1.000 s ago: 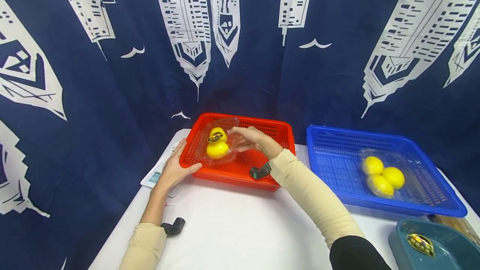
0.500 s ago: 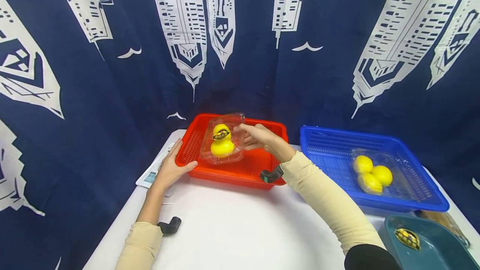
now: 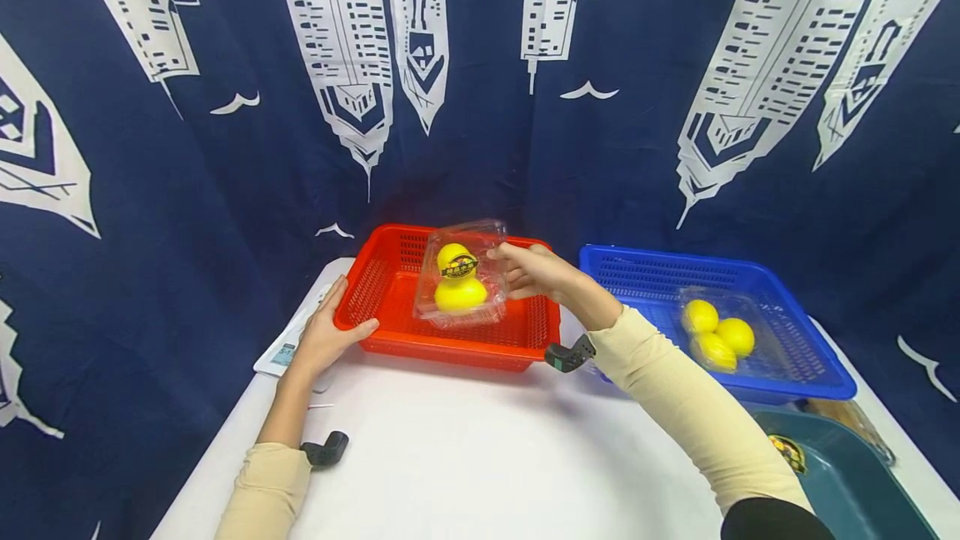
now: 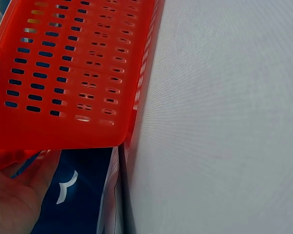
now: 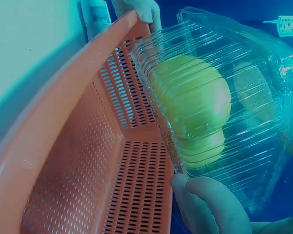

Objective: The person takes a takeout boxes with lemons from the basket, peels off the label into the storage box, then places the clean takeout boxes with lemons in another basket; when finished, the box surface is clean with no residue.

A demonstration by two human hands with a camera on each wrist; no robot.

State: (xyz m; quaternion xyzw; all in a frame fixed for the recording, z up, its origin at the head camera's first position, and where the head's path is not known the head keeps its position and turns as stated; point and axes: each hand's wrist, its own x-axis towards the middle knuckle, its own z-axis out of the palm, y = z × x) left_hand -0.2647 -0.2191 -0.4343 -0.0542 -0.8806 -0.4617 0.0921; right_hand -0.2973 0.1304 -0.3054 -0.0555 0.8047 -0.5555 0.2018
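Observation:
In the head view, my right hand [image 3: 536, 272] pinches the right edge of a clear plastic fruit box [image 3: 495, 233]. The box is tilted above the red basket [image 3: 442, 350]. Two yellow round fruits [image 3: 460, 294] show inside, with a black-and-gold label [image 3: 459, 266] over the upper one. The right wrist view shows thumb and finger [image 5: 217, 202] at the edge of the ribbed box. My left hand [image 3: 327, 336] rests on the basket's front left corner, its thumb on the front rim and its straight fingers along the left side. In the left wrist view the rim partly hides those fingers.
A blue basket [image 3: 750, 273] on the right holds another clear box with three yellow fruits [image 3: 718, 336]. Before it stands a teal bin [image 3: 847, 457] with a similar label [image 3: 789, 453] in it. A white scale [image 3: 288, 344] lies left of the red basket. A patterned navy curtain [image 3: 465, 173] hangs behind.
My right hand has lifted the fruit box up from the red basket and shifted it rightward within it. My left hand has stayed at the basket's corner. The head view has turned slightly right.

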